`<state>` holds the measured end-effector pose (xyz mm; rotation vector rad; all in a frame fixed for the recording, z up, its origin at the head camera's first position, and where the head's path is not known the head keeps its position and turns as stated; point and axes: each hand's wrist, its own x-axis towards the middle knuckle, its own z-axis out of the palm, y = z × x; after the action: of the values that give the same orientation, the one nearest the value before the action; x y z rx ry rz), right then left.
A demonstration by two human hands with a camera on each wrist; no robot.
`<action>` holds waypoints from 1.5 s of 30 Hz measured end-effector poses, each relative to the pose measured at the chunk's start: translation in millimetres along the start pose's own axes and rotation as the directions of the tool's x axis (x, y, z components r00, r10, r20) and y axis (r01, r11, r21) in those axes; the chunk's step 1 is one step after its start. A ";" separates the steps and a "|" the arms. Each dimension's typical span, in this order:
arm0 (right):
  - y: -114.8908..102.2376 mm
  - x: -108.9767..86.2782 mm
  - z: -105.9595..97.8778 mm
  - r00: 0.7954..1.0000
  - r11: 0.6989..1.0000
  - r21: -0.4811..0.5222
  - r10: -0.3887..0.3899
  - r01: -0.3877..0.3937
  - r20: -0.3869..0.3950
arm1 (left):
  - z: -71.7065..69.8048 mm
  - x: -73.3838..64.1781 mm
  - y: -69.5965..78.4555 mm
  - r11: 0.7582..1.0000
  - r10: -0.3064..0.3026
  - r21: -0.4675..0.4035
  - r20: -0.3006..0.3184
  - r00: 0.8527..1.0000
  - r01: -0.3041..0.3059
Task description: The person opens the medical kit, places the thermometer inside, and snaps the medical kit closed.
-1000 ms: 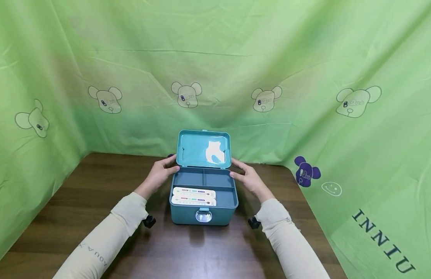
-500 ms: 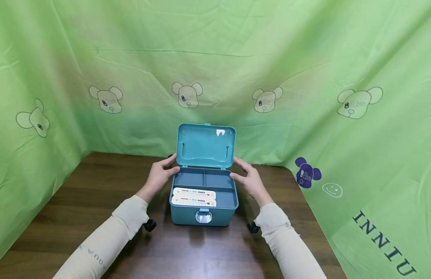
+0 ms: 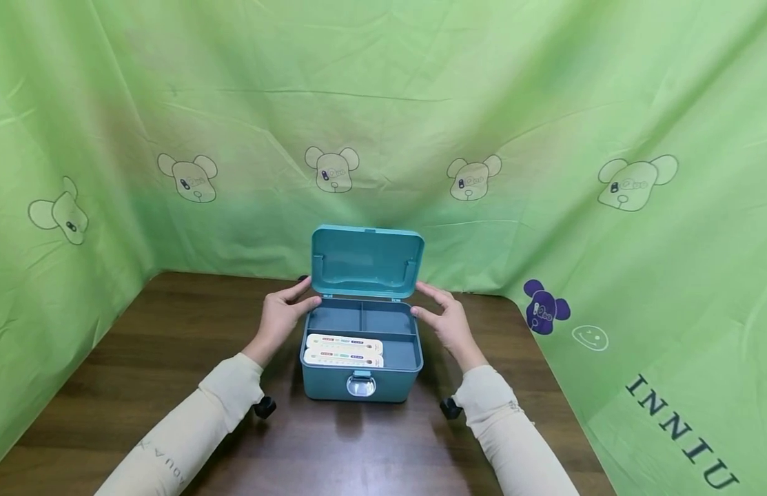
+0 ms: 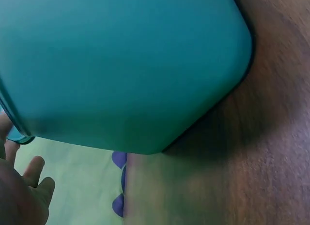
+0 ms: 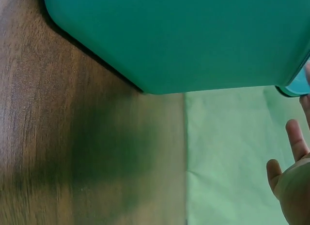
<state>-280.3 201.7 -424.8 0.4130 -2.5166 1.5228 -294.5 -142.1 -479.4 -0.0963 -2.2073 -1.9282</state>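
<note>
A teal storage box (image 3: 361,382) with its lid (image 3: 367,260) raised stands on the table in the head view. Its grey-blue inside is split into compartments. Two long white packs (image 3: 344,350) with small coloured print lie side by side in the front one, toward the left. My left hand (image 3: 279,320) is at the lid's lower left corner, thumb by the box's rim. Opposite it, my right hand (image 3: 446,320) has its fingertips at the lid's lower right corner and its thumb at the rim. In both wrist views the box's side wall (image 4: 121,70) fills the top, and the other fingers extend loosely.
A clear latch (image 3: 361,386) sits on the box's front. The brown wooden table (image 3: 191,331) reaches back to a green curtain (image 3: 383,83) with printed bear heads, which also closes off the left and right sides. Black wrist gear (image 3: 264,407) hangs below each cuff.
The lid has swung up from leaning back to a more upright, slightly forward stance. Both hands stay at its lower corners with little movement. The box and white packs have stayed in place.
</note>
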 end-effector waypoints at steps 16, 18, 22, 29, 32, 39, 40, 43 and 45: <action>-4.7 0.5 -22.4 0.987 0.999 0.042 -0.002 -0.004 0.159 | -27.0 -14.0 36.2 0.977 0.073 0.184 0.175 0.982 -0.105; -10.4 1.5 -26.7 0.978 0.998 0.051 0.025 -0.036 0.206 | -31.6 -14.7 41.9 0.969 0.076 0.216 0.211 0.975 -0.122; -18.6 1.4 -32.9 0.955 0.994 0.035 0.087 -0.101 0.283 | -37.0 -15.0 49.8 0.961 0.047 0.251 0.264 0.963 -0.116; -32.8 -8.1 -41.5 0.889 0.968 0.025 0.219 -0.249 0.401 | -44.6 -15.9 61.8 0.948 -0.050 0.312 0.355 0.933 -0.068; -37.4 -10.8 -42.9 0.885 0.966 0.024 0.227 -0.258 0.406 | -46.0 -16.1 66.3 0.933 -0.072 0.353 0.358 0.931 -0.064; -38.9 -13.7 -44.9 0.889 0.962 0.034 0.238 -0.272 0.392 | -41.5 -21.9 68.9 0.924 -0.108 0.381 0.324 0.940 -0.025; -39.4 -13.6 -44.9 0.891 0.962 0.032 0.237 -0.270 0.386 | -41.2 -22.8 69.0 0.926 -0.115 0.378 0.324 0.939 -0.017; -41.5 -13.1 -44.4 0.899 0.962 0.018 0.246 -0.271 0.361 | -41.8 -25.9 69.6 0.932 -0.143 0.363 0.316 0.938 0.019; -43.0 -13.1 -44.0 0.904 0.962 -0.009 0.259 -0.272 0.339 | -42.8 -28.1 70.3 0.940 -0.156 0.338 0.310 0.938 0.044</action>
<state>-253.9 223.8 -372.1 0.3754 -2.9136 1.7289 -249.1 -171.8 -411.4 -0.2799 -2.7769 -1.6610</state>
